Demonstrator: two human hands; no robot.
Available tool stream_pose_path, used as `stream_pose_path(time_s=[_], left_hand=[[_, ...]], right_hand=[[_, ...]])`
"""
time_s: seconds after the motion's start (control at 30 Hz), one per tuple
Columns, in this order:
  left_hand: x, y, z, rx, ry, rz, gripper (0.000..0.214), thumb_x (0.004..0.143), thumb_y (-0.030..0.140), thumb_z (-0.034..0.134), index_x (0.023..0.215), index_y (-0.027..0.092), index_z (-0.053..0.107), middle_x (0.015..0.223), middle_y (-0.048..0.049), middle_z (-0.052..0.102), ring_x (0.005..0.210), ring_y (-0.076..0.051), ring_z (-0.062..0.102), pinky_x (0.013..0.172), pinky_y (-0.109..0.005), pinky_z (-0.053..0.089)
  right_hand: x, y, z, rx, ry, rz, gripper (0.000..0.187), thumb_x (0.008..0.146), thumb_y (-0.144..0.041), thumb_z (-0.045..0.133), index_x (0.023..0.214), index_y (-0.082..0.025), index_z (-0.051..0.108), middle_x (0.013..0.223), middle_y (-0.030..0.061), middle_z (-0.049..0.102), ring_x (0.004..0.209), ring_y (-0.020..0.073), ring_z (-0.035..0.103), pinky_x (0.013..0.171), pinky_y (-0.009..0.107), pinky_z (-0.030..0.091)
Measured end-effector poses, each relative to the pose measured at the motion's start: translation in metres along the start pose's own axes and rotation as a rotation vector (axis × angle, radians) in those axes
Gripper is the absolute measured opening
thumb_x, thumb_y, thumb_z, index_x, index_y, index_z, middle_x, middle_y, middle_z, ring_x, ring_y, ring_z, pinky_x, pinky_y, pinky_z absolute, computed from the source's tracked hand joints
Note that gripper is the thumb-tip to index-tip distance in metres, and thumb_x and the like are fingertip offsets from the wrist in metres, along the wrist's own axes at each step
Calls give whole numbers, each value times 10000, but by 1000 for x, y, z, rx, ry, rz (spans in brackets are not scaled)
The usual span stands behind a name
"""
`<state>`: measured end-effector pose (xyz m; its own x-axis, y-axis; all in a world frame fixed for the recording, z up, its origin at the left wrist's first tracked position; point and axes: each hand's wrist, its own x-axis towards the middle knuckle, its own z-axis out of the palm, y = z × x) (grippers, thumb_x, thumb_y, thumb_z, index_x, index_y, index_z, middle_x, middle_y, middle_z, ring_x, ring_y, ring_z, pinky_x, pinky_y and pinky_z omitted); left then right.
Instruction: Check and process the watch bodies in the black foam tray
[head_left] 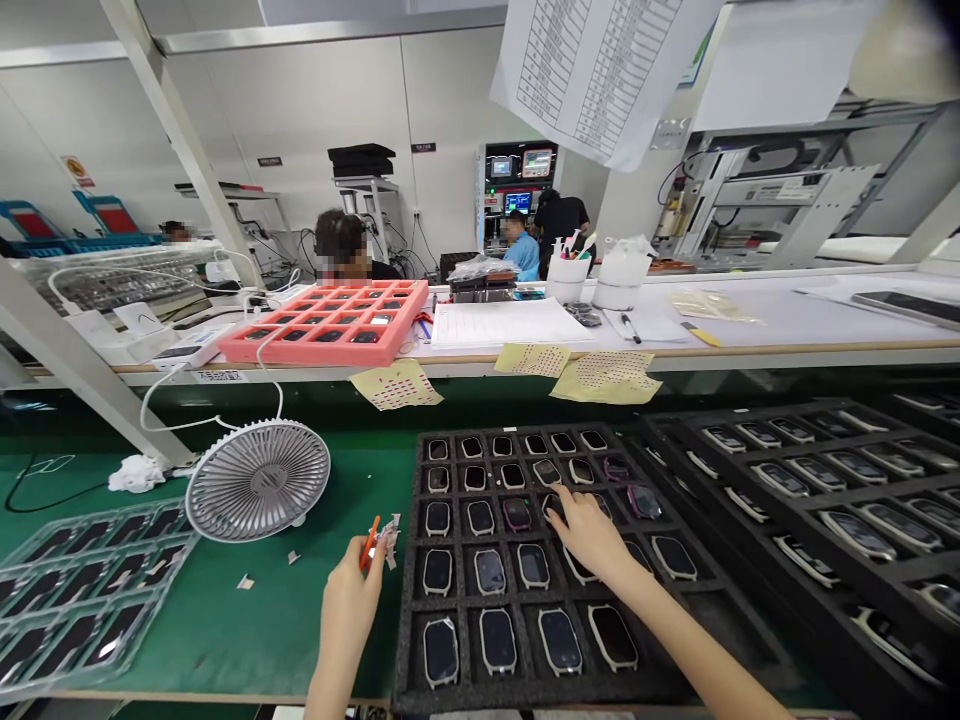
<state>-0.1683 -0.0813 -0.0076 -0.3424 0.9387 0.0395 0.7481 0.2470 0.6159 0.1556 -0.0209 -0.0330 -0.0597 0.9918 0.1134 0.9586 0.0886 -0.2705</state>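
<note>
In my left hand (351,585) is a thin orange tool (370,543), held upright between closed fingers. Small whitish film scraps (391,540) bunch at its fingertips; the tool's exact kind is unclear. My right hand (589,535) reaches over a black foam tray (411,640), thumb and fingers closed at a smartwatch (553,507) in its slot, which they partly cover. Rows of smartwatch cases with dark screens fill the tray's compartments, among them a silver one (498,640) at the front and a purple-rimmed one (645,502) at the right.
A grey fan (259,480) stands at left on the green mat, beside a clear plastic tray (90,590) of dark parts. More foam trays (757,510) of watches lie right. A pink foam tray (322,345) rests on the shelf. People (562,225) are in the background.
</note>
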Motion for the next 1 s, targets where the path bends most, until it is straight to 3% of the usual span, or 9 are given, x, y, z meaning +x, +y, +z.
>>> stream_pose_path(time_s=[0.23,0.4,0.5,0.57,0.67,0.77,1.0], left_hand=[[-13,27,10,-75,-22,92,318,845,503,369,854,236,542,721,-64,651,675,-277,628,581,-280,409],[-23,48,11,-186,-91,152,338,861,521,374,835,229,543,677,-30,594,562,-214,548,551,-268,371],[-32,58,11,-335,-206,190,386,885,538,347,902,211,552,590,16,492,502,-169,463,503,-245,309],[-38,67,15,-469,-366,250,413,899,543,336,912,196,560,569,37,437,497,-139,415,500,-230,290],[-47,85,24,-643,-595,294,422,905,544,352,866,178,559,555,56,412,466,-99,342,482,-212,269],[-53,101,34,-739,-640,274,430,904,548,356,833,170,548,521,74,380,421,-77,275,444,-206,224],[-56,109,36,-761,-590,289,430,904,533,379,765,159,540,467,77,364,411,-73,268,435,-210,215]], right_hand=[[2,8,3,299,69,51,486,863,-260,417,1323,-102,418,847,109,593,908,294,555,810,413,447],[14,-1,1,630,55,75,362,762,-185,507,1120,-171,557,861,80,584,871,270,564,835,443,420],[16,-10,-6,727,29,46,253,787,-259,508,1019,-189,580,758,37,574,704,217,565,700,383,461],[11,-21,-15,952,-21,40,254,824,-367,498,998,-202,582,728,17,562,607,177,535,578,326,452],[-5,-45,-34,1590,-131,82,294,788,-436,623,970,-205,616,711,-2,534,560,122,473,508,263,400],[-20,-71,-50,1907,-226,135,269,727,-393,726,885,-193,638,628,-29,487,520,87,416,461,223,345],[-30,-97,-53,1924,-320,153,260,767,-427,690,814,-211,554,490,-74,445,417,64,348,400,187,310]])
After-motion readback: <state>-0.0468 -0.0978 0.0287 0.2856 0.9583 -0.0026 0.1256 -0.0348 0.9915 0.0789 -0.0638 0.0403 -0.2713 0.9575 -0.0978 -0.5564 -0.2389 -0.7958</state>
